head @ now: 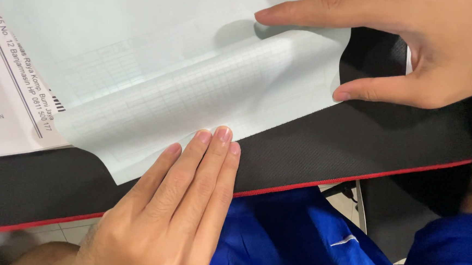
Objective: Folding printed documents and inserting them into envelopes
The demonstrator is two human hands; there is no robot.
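Note:
A thin pale-blue sheet of paper (pixel 158 57) with a faint printed grid lies on a black mat (pixel 345 139); its near edge is folded over into a rounded flap (pixel 205 100). My left hand (pixel 177 205) lies flat with its fingertips pressing the flap's lower edge against the mat. My right hand (pixel 416 45) is at the sheet's right end, index finger stretched over the top of the fold and thumb touching the flap's right corner. Neither hand grips anything.
A white printed form (pixel 3 96) sits under the pale sheet at the left. The mat has a red-stitched front edge (pixel 353 178) at the table's front. Below it are blue clothing (pixel 295 240) and a tiled floor (pixel 346 205).

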